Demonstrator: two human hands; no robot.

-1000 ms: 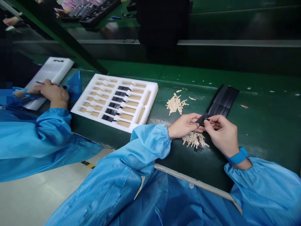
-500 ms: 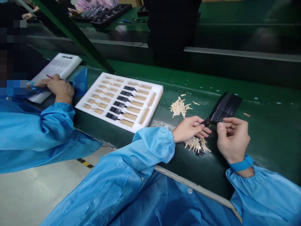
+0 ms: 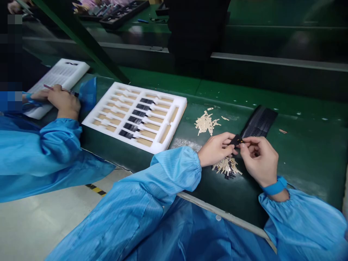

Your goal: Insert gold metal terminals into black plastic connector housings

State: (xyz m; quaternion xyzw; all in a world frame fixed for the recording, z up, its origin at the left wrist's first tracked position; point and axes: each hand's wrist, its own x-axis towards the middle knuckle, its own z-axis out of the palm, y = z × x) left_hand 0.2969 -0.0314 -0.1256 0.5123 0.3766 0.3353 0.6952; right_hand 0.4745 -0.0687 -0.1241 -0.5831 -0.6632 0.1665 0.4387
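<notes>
My left hand point(image 3: 217, 146) pinches a small flat black part point(image 3: 236, 140), with a tiny orange-gold spot visible at its right end. At that same end, the thumb and index finger of my right hand point(image 3: 259, 157) are closed on the part's edge; anything smaller between them is hidden. Just behind my fingers lies a long stack of thin black toothed pieces point(image 3: 259, 121) on the green bench. Below my left fingers is a mixed pile of tan and black strips point(image 3: 227, 167). A second heap of tan strips point(image 3: 206, 123) sits further back.
A white foam tray point(image 3: 174, 132) left of my hands holds several black fork-shaped pieces in its slots. At far left, a co-worker's hand point(image 3: 63, 103) works by another white tray point(image 3: 77, 67). A green post point(image 3: 89, 47) slants behind. Black trays point(image 3: 125, 14) stand on the far bench.
My right hand has moved left from beside the black stack to the end of the black part in my left hand. The whole view has shifted slightly.
</notes>
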